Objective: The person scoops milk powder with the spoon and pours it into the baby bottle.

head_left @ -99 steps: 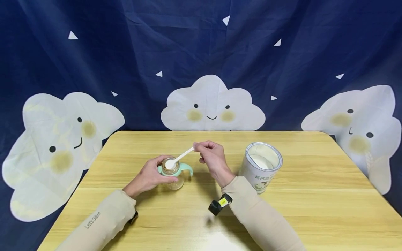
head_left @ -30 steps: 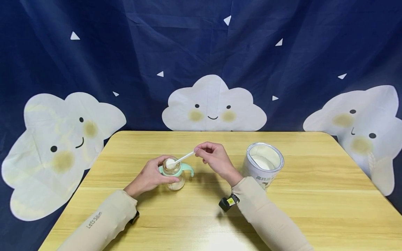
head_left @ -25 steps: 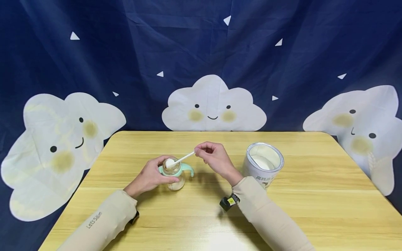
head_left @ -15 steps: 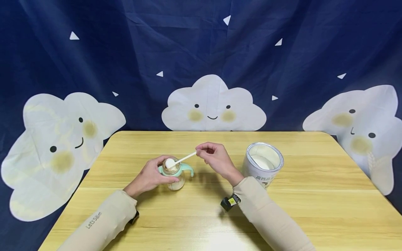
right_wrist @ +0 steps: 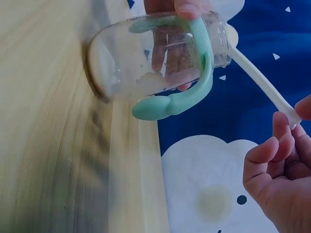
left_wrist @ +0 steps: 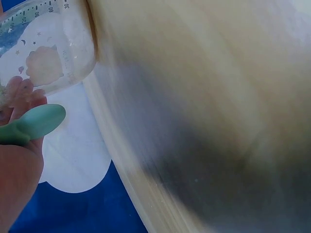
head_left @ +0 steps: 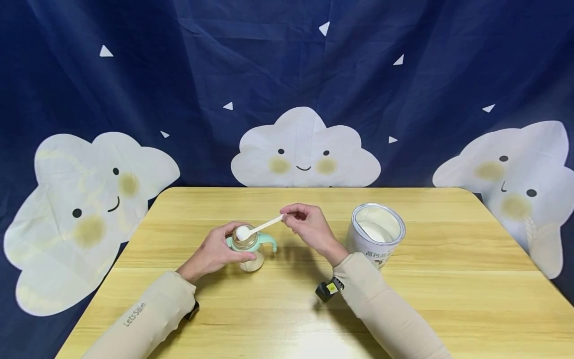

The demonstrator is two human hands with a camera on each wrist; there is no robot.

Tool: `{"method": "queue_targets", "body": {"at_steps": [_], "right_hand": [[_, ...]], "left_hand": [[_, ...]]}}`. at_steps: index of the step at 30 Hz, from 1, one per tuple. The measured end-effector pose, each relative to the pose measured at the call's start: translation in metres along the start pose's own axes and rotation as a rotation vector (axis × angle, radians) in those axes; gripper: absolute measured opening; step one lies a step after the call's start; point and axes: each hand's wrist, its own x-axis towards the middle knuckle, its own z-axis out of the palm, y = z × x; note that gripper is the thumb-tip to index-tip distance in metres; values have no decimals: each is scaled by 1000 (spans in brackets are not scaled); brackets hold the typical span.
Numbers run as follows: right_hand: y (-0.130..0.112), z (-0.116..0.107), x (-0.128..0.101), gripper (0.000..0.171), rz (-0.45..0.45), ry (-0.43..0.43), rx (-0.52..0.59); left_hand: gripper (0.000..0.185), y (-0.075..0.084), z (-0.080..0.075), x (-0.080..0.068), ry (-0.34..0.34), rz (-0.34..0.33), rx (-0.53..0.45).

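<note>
Head view: left hand [head_left: 214, 253] wraps one clear bottle [head_left: 248, 248] upright on the table [head_left: 287, 309]; right hand [head_left: 308, 228] pinches the far end of one white scoop [head_left: 260, 228], long axis running from that hand down-left to the bowl over the bottle mouth, one open tin [head_left: 375, 236] just right of the right hand. Left wrist view: bottle [left_wrist: 46, 46] wall plus one mint handle [left_wrist: 34, 124] against the fingers, grip itself mostly out of frame. Right wrist view: scoop [right_wrist: 260, 82] handle pinched in the fingertips [right_wrist: 284, 127], bowl at the bottle [right_wrist: 155, 58] mouth, a little powder inside; left hand nearer.
</note>
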Motion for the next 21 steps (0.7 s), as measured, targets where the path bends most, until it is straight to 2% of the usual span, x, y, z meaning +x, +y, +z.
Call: {"method": "queue_targets", "body": {"at_steps": [12, 21], "right_hand": [[4, -1, 1, 20, 39, 20, 52], [3, -2, 0, 20, 32, 27, 51]], "left_hand": [[68, 1, 0, 1, -2, 0, 11], [67, 2, -1, 2, -24, 10, 66]]}}
